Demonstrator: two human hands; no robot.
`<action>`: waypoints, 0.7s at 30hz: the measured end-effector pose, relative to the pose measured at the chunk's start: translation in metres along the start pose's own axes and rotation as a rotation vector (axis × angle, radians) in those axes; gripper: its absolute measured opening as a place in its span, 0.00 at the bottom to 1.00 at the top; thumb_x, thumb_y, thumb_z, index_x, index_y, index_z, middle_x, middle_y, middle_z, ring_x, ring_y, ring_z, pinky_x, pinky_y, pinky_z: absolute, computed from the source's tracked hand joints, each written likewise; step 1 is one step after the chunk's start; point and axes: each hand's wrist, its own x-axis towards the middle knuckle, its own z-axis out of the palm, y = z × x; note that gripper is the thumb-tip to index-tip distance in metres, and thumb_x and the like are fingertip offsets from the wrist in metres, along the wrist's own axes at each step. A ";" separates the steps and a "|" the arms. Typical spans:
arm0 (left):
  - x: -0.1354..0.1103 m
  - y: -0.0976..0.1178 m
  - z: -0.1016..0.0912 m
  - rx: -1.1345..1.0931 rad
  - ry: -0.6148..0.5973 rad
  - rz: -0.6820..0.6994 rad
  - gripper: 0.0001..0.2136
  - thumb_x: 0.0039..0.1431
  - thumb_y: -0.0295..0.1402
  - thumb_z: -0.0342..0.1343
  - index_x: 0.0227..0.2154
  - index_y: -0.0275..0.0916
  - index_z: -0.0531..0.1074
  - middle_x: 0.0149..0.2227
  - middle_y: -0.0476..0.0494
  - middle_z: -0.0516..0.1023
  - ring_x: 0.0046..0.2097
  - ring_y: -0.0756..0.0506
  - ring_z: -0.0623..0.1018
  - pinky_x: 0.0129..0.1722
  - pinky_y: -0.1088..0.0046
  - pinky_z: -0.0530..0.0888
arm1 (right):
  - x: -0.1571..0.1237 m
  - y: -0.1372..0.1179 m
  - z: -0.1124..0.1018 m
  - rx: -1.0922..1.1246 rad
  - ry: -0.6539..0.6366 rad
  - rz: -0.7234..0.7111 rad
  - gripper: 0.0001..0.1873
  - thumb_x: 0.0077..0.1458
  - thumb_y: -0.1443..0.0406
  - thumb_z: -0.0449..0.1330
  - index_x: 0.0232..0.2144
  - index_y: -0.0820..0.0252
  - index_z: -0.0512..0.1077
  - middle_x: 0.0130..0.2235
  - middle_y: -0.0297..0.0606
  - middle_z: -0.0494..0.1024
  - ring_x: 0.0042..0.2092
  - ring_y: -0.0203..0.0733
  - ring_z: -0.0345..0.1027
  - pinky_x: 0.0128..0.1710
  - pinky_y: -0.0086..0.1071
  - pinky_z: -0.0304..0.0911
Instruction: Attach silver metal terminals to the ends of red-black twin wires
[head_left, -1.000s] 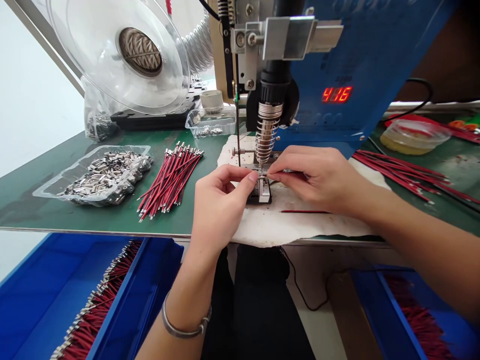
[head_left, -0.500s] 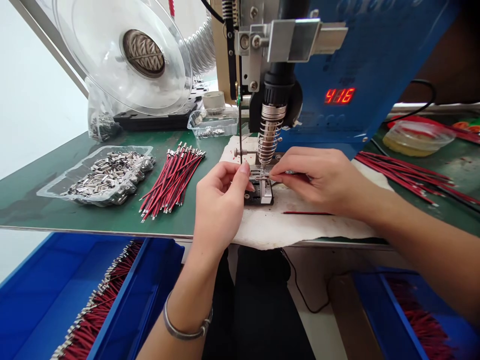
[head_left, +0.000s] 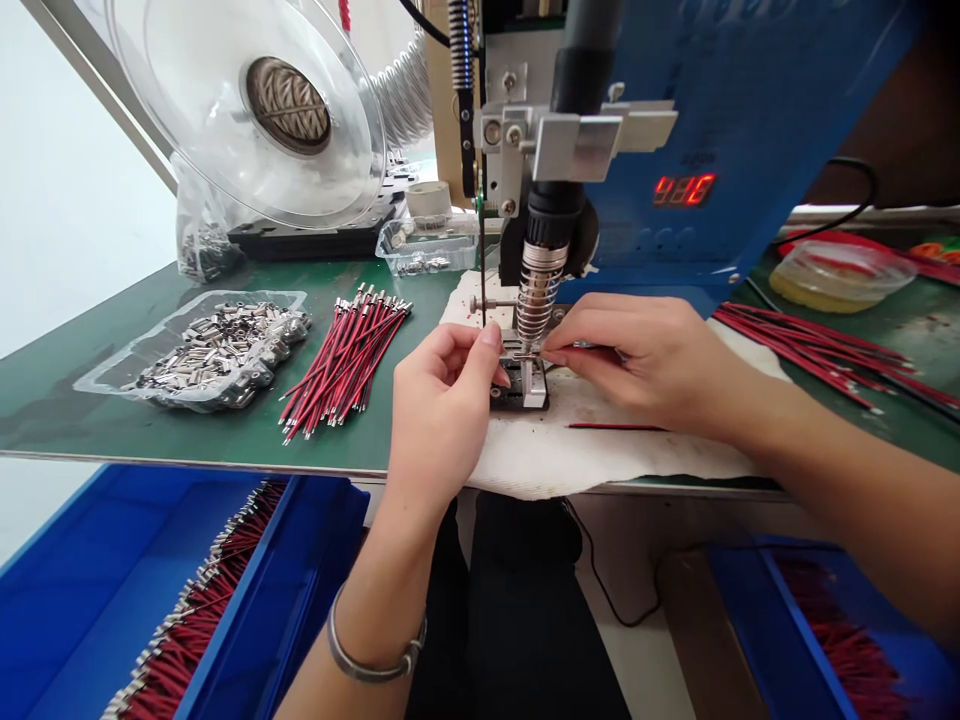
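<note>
My left hand point(head_left: 448, 400) is closed in a pinch at the left side of a small metal fixture point(head_left: 533, 385). Opposite it, my right hand point(head_left: 637, 350) pinches with thumb and forefinger at the fixture's right side. Whatever small parts lie between the fingertips are too hidden to name. Right above the fixture, between both hands, the spring-wrapped tip of a soldering iron point(head_left: 541, 285) points down. A thin solder feed tube point(head_left: 483, 260) comes down beside my left fingertips. One red-and-black wire point(head_left: 616, 427) lies on the white cloth point(head_left: 525, 465) below my right hand.
Left on the green bench point(head_left: 45, 400) are a plastic tray of metal connectors point(head_left: 225, 345) and a bundle of red-and-black wires with connectors point(head_left: 345, 360). More wires point(head_left: 814, 350) lie right. A blue machine point(head_left: 637, 240) stands behind; blue bins point(head_left: 292, 590) sit below.
The soldering iron and its bracket have come down closer to the fixture. Both hands stay almost where they were, still pinching. The red display's digits look different.
</note>
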 end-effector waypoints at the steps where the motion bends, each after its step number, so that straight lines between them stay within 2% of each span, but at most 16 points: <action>1: 0.000 0.000 0.000 0.000 -0.001 0.001 0.14 0.65 0.38 0.62 0.24 0.40 0.72 0.24 0.50 0.74 0.25 0.52 0.69 0.29 0.73 0.68 | 0.000 0.000 0.000 0.000 -0.002 -0.001 0.09 0.67 0.68 0.57 0.38 0.54 0.77 0.38 0.35 0.82 0.38 0.42 0.76 0.36 0.35 0.68; 21: 0.000 0.000 0.000 -0.013 -0.001 0.010 0.14 0.66 0.38 0.62 0.25 0.39 0.73 0.24 0.50 0.74 0.24 0.53 0.68 0.28 0.74 0.67 | 0.000 -0.001 -0.001 -0.006 0.007 -0.007 0.09 0.68 0.67 0.57 0.38 0.55 0.77 0.37 0.36 0.82 0.38 0.42 0.77 0.36 0.34 0.68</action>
